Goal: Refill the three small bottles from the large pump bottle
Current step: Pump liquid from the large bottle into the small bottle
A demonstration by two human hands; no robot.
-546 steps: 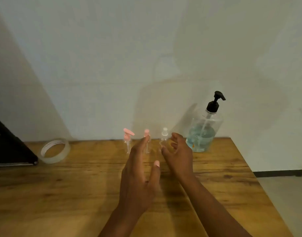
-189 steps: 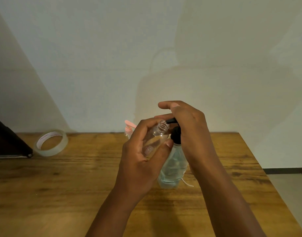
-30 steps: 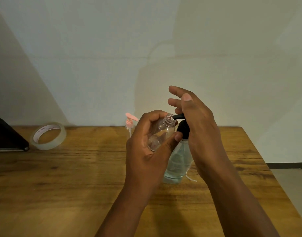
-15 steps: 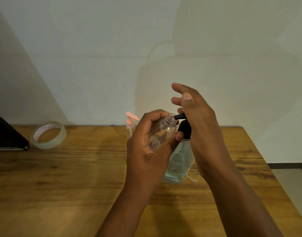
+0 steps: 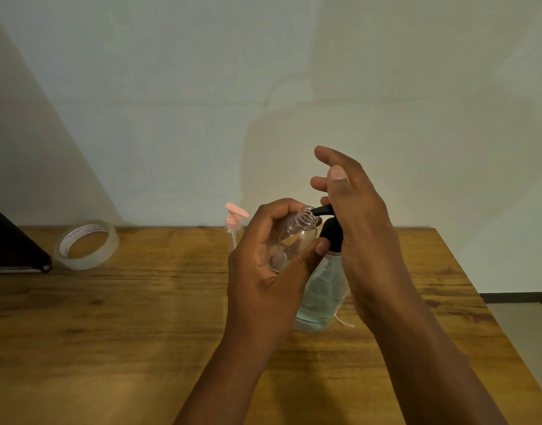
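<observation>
Clear, uncapped small bottle [image 5: 289, 240] tilted under black nozzle of large pump bottle [image 5: 321, 289] on wooden table [image 5: 125, 317]. Left hand [image 5: 263, 280] wrapped around small bottle; right hand [image 5: 355, 216] atop pump, fingers spread loosely.

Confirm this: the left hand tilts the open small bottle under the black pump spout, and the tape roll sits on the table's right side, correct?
Not quite. The head view shows the tape roll on the table's left side, not the right. The rest holds.
</observation>
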